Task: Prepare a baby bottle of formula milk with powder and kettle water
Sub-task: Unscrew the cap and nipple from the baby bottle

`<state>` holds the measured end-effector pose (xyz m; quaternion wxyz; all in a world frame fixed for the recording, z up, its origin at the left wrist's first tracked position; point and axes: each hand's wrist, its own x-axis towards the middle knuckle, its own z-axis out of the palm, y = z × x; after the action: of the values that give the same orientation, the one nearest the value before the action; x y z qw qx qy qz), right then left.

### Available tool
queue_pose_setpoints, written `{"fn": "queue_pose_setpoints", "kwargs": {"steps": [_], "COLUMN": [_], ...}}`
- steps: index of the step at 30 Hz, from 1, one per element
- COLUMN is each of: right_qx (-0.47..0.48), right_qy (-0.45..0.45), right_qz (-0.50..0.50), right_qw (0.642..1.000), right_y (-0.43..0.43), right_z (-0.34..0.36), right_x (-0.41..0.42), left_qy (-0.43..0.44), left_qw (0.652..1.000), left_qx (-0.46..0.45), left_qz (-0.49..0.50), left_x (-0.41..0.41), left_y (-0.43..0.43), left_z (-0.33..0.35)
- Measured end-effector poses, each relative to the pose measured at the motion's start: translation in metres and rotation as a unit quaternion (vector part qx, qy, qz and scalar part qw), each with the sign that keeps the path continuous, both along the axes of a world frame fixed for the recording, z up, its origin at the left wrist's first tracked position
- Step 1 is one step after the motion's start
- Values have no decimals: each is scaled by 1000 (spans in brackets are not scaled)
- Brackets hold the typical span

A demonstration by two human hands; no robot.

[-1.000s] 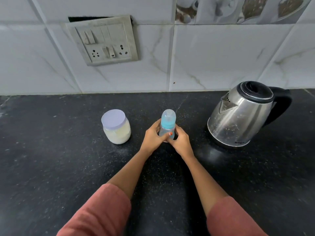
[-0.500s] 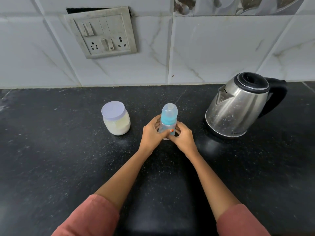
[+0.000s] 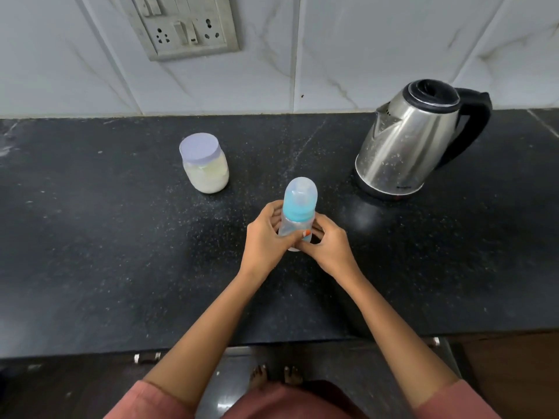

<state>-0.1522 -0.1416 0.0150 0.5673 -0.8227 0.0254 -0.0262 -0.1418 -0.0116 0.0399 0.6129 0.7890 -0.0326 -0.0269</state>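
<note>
A person is gripping a bottle point(image 3: 298, 211) with both hands over the middle of a black speckled worktop point(image 3: 90, 252). The left hand point(image 3: 267, 238) is wrapping the bottle's clear body from the left, thumb with an orange nail lying across its front, while the right hand point(image 3: 328, 247) is closing around it from the right. The bottle is standing upright, its clear cap over a blue collar; whether its base is touching the worktop cannot be told behind the fingers.

Compared with half a second ago, the view is tipping further down: the worktop's near edge, cabinet handles point(image 3: 147, 357) and the person's bare feet point(image 3: 275, 375) are now showing, and the switchboard point(image 3: 184, 25) on the tiled wall point(image 3: 378, 49) is sliding partly out at the top. The hands and bottle are sitting nearer the person than before, further from the jar and kettle. The grip itself is looking unchanged.

A jar point(image 3: 204, 166) of pale powder with a lilac lid is standing left of the bottle and further back, well apart from it. A steel kettle point(image 3: 414, 140) with a black lid and handle is standing toward the worktop's back right.
</note>
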Motion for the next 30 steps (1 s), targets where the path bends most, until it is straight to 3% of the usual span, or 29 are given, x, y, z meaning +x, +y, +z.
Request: {"fn": "queue_pose_setpoints", "kwargs": {"steps": [20,26,30], "right_qx": [-58,-181,-219], "right_qy": [28,124,124], "right_qz": [15,133,152], "right_qw": [998,967,956], "right_y": [11,-5,-11], "right_z": [-36,-8,30], "right_x": [-55,-54,-51], "left_qy": [13,17,18], "left_qw": [1000,999,997], "left_qx": [3,-7,-13], "left_qz": [-22,-49,-69], "left_x": [-56,-53,-51], "left_y": [16,20,23], "left_z": [-44,-50,-52]}}
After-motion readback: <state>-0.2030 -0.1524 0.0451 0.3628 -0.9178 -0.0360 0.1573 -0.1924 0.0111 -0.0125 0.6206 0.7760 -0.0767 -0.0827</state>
